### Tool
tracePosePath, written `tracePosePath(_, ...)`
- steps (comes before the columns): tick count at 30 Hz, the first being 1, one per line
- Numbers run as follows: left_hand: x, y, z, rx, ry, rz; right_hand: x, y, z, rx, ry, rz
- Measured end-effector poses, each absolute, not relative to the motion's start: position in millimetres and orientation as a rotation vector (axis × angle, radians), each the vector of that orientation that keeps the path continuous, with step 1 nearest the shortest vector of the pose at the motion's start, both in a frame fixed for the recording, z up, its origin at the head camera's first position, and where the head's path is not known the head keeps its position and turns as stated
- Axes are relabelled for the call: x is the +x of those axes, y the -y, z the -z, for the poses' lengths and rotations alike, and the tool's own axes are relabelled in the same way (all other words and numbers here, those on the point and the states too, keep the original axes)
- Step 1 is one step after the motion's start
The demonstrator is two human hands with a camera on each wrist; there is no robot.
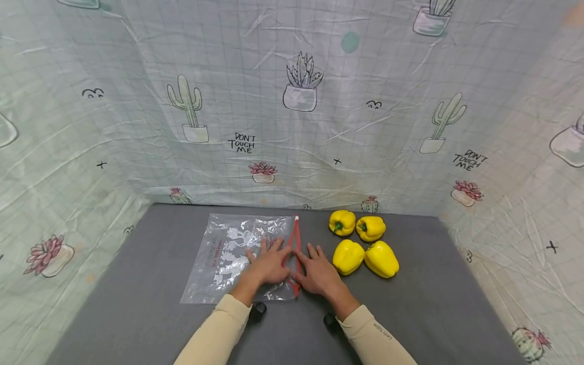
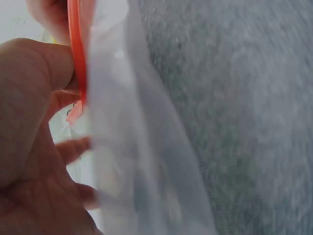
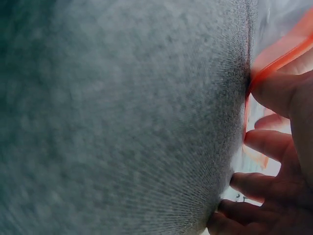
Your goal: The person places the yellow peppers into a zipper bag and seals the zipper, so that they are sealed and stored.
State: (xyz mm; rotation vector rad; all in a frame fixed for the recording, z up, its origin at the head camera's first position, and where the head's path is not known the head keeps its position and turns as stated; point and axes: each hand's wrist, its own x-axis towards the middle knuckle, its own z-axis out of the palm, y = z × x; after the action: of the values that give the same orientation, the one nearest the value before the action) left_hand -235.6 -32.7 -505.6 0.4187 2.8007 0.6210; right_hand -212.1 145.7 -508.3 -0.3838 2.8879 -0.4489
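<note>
A clear plastic zip bag [image 1: 204,276] with red print and white figures lies flat on the grey table, its red-edged mouth on the right. The two red strips [image 1: 297,238] stand apart near the middle. My left hand [image 1: 269,266] lies over the bag, thumb and index finger pinching one red strip [image 2: 79,63], the other fingers spread on the film. From the right, my right hand [image 1: 319,274] touches the other strip with thumb and index finger. Its fingers are fairly straight, their tips at the table surface. The fingertips of both hands nearly meet at the mouth.
Several yellow bell peppers [image 1: 349,257] sit in a cluster just right of my right hand, two with green stems showing. A pale cloth [image 1: 337,126] with cactus prints hangs behind the table and on both sides.
</note>
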Motion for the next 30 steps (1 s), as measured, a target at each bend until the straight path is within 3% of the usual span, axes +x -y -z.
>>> tracePosePath(7,-237.3,45.8,503.8,0.489,-2.815,-0.729,-211.1,-147.5,508.2,-0.39,-2.877,0.487)
tracePosePath(17,-240.9,63.7,503.6,0.391,-2.828,-0.962,-211.7,-149.4,509.9,-0.394,-2.868,0.536)
tracePosePath(30,-234.8,68.9,509.8,0.393,-2.78,-0.924,-212.0,-149.5,509.7,-0.4,-2.877,0.516)
